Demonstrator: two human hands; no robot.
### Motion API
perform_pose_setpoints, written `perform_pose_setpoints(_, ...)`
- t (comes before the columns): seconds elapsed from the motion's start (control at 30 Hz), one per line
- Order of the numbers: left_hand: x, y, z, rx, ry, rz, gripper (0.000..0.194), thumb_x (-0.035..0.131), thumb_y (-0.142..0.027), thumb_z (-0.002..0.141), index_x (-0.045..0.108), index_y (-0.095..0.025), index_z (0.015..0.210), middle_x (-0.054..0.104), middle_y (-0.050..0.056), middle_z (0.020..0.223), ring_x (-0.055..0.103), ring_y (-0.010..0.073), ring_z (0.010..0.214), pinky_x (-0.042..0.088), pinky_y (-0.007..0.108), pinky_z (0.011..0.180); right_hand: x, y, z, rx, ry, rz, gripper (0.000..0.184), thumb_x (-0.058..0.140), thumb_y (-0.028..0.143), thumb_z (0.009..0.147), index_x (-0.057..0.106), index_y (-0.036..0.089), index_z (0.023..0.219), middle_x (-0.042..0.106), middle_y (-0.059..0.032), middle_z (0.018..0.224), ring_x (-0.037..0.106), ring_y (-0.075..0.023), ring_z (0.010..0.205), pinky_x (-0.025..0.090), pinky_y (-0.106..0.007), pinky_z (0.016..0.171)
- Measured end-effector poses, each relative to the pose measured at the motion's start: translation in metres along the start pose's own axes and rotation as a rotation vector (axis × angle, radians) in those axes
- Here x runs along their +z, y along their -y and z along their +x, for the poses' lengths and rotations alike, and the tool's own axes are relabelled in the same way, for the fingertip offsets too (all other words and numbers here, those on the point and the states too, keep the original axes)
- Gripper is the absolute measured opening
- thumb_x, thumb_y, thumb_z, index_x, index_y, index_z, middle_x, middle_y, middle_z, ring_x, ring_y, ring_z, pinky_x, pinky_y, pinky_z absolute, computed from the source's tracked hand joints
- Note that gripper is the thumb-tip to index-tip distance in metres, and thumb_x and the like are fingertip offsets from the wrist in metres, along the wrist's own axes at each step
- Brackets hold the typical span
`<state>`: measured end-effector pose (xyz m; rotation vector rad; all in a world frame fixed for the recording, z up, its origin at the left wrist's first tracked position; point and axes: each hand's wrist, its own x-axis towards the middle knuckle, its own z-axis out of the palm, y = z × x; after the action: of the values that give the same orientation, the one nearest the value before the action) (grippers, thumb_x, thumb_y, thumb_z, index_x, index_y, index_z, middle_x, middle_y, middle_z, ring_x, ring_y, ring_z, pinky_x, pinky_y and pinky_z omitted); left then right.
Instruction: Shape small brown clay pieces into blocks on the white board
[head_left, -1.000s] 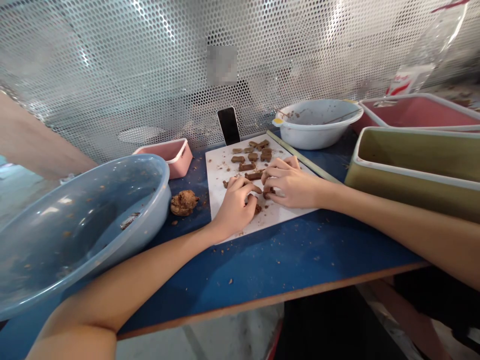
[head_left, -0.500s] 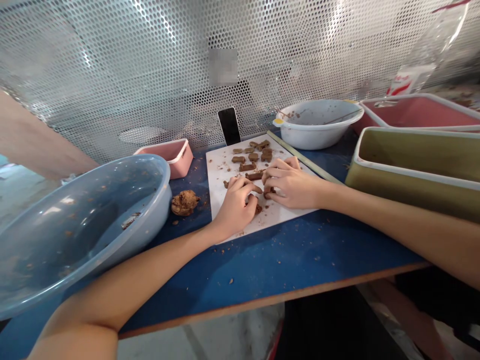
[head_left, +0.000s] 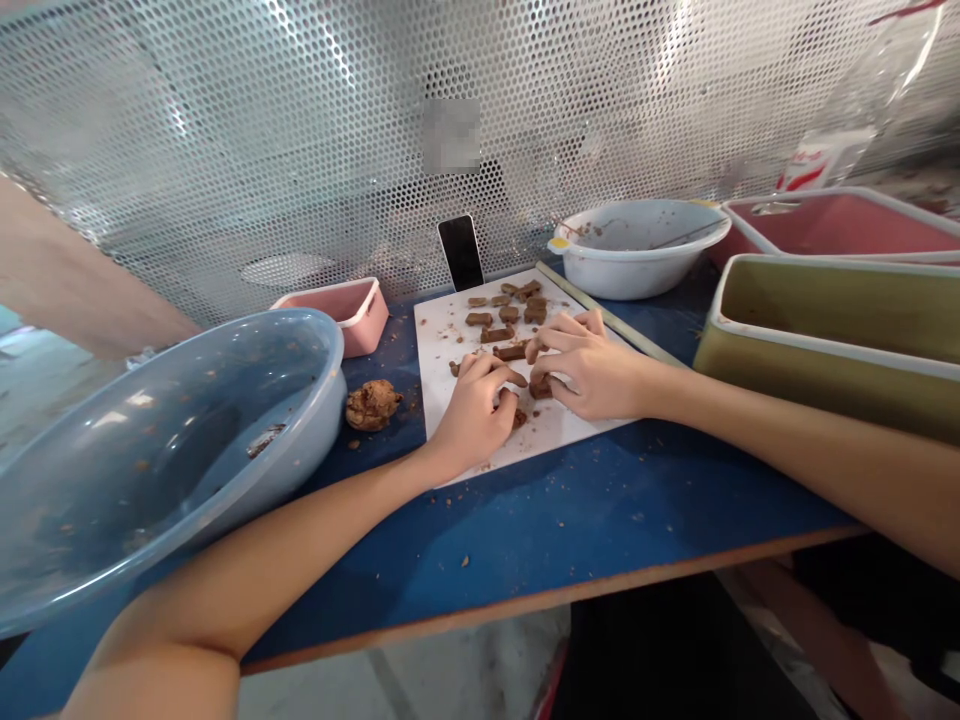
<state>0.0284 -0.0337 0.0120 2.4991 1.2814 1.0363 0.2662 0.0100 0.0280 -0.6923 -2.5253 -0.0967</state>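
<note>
My left hand [head_left: 474, 415] rests on a white board [head_left: 442, 335], its fingers curled. Thumb and forefinger bend towards each other around something mostly hidden, with brown crumbly bits [head_left: 520, 418] beside the thumb. Close by on its right, my right hand [head_left: 589, 372] has its fingertips closed on a short brown dough-like block [head_left: 541, 388] lying on the board. Just beyond the fingers is a longer brown strip [head_left: 510, 352], partly covered by the right hand. Several shaped brown pieces [head_left: 496, 335] lie further back among crumbs.
Left stand a large blue basin [head_left: 319, 395], a brown lump [head_left: 373, 404] and a small pink bin [head_left: 365, 325]. A phone [head_left: 460, 250] leans at the back. Right are a pale stick [head_left: 611, 318], white basin [head_left: 637, 270], olive bin [head_left: 817, 365], pink bin [head_left: 847, 225] and bottle [head_left: 840, 140].
My right fingers have lifted and shifted slightly, so more of the short brown block shows beneath them. My left hand stays nearly still. The whole view has moved a little.
</note>
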Motion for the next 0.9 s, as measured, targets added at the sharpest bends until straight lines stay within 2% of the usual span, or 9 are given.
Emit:
perform_pose_setpoints(0.2,0.0008,0.0006,-0.0001,0.011,-0.006,-0.01,0.031,0.053,-0.002,0.095,0.077,-0.02,0.102,0.068,0.008,0.108,0.058,0.0281,0.115,0.053,0.047,0.107,-0.0009,-0.0004,-0.0003,-0.022,-0.001,-0.02,0.022,0.057,0.011,0.096,0.074,0.023,0.089,0.075,-0.0083,0.117,0.057,-0.0299,0.115,0.029,-0.047,0.091)
perform_pose_setpoints(0.6,0.0017,0.002,-0.001,0.028,0.014,0.004,0.036,0.054,-0.003,0.1,0.083,-0.021,0.091,0.069,0.008,0.108,0.057,0.0275,0.114,0.053,0.047,0.106,-0.0008,-0.002,-0.0014,-0.046,-0.012,-0.016,0.026,0.056,0.005,0.091,0.075,0.022,0.083,0.075,-0.0091,0.116,0.056,-0.0297,0.115,0.029,-0.046,0.095)
perform_pose_setpoints(0.9,0.0028,0.0041,-0.0018,0.072,0.013,0.002,0.038,0.057,-0.004,0.102,0.088,-0.025,0.094,0.068,0.009,0.111,0.057,0.0279,0.115,0.054,0.049,0.105,-0.002,-0.0021,-0.001,-0.054,-0.028,-0.011,0.028,0.055,0.002,0.086,0.075,0.021,0.084,0.075,-0.0086,0.114,0.057,-0.0287,0.114,0.029,-0.046,0.094)
